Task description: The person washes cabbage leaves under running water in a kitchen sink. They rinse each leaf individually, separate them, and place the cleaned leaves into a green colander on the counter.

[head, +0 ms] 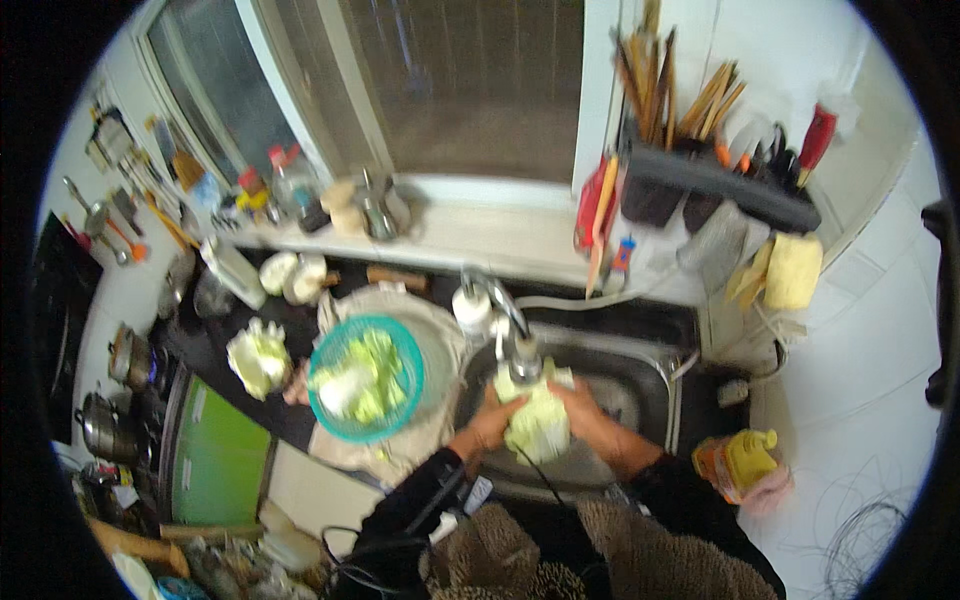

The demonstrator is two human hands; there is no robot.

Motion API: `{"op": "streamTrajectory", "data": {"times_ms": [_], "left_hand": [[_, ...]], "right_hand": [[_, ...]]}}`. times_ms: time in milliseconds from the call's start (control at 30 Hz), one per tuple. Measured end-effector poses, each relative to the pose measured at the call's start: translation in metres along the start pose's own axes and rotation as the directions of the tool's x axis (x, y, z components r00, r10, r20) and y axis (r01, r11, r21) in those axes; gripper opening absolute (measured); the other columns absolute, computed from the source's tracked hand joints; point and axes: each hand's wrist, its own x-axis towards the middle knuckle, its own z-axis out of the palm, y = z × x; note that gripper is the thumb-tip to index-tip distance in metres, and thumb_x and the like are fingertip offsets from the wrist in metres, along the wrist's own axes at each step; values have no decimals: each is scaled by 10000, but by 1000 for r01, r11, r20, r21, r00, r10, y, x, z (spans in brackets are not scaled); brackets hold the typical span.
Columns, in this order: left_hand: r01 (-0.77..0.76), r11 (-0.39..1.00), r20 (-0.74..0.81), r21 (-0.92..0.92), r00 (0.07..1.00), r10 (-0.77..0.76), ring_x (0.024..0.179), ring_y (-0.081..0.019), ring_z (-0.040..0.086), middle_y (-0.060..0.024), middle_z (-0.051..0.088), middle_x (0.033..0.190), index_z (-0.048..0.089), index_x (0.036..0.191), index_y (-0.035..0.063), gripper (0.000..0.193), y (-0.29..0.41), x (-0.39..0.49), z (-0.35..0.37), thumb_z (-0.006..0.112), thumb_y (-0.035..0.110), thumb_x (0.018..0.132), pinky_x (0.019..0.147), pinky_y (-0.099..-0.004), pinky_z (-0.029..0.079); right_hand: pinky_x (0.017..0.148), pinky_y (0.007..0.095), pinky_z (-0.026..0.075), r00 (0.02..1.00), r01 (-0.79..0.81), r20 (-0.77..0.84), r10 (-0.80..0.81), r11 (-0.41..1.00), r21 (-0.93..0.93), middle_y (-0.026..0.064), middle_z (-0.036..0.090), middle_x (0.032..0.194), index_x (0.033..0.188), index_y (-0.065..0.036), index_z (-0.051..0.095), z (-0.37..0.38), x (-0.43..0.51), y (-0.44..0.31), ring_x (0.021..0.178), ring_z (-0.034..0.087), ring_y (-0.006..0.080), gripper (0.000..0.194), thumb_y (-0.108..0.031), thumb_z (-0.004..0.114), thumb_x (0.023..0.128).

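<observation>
Pale green cabbage leaves (pixel 541 424) are held between my two hands over the sink (pixel 592 476), right under the faucet head (pixel 526 367). My left hand (pixel 491 424) grips their left side and my right hand (pixel 581 411) their upper right side. Whether water is running cannot be told. Left of the sink, a teal plastic colander (pixel 415 382) with more leaves (pixel 375 375) in it rests on a beige cloth (pixel 334 454). Farther left on the dark counter lies a partly peeled cabbage (pixel 259 358).
A white pump bottle (pixel 472 309) stands behind the sink's left corner. A yellow bottle (pixel 746 461) and a pink cloth (pixel 769 491) are at the right. A dark rack (pixel 720 180) of chopsticks and utensils hangs at the upper right. Pots (pixel 109 431) stand by the stove, where a blue flame shows.
</observation>
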Motion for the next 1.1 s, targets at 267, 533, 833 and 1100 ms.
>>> {"op": "streamTrajectory", "data": {"times_ms": [267, 533, 833, 1100], "left_hand": [[191, 923, -102, 333, 981, -166, 1102, -263, 548, -175, 504, 1308, 228, 1449, 21, 853, -24, -12, -32, 745, 211, 798, 803, -388, 507], [122, 986, -131, 117, 986, -106, 1014, -282, 550, -166, 476, 1286, 370, 1377, 11, 728, -16, -3, 5, 583, 513, 895, 869, -379, 468], [148, 971, 18, -188, 989, -147, 895, -157, 482, -38, 476, 1046, 441, 1219, 88, 669, -5, -17, 22, 595, 618, 841, 762, -377, 471], [20, 993, 115, -118, 993, -6, 842, -156, 637, -85, 616, 1040, 474, 1228, 42, 592, -12, -16, 16, 499, 552, 929, 651, -307, 553]], "right_hand": [[719, 353, 510, 988, 155, -14, -156, 985, -76, 92, 655, 985, 1095, -1, 601, -2, -2, -8, 830, 632, 195, 303, -205, 676, 883], [728, 301, 479, 933, 361, 237, -272, 687, -631, 55, 666, 937, 1067, 18, 638, 20, -30, -2, 827, 580, 119, 325, -193, 723, 834], [779, 350, 471, 850, 527, 401, -342, 568, -632, 134, 616, 1008, 1137, -4, 598, 22, -38, 1, 892, 604, 238, 421, -244, 717, 813], [817, 299, 460, 863, 501, 391, -320, 643, -579, 67, 616, 1036, 1158, -46, 578, 30, -44, -10, 924, 588, 158, 371, -290, 659, 890]]}}
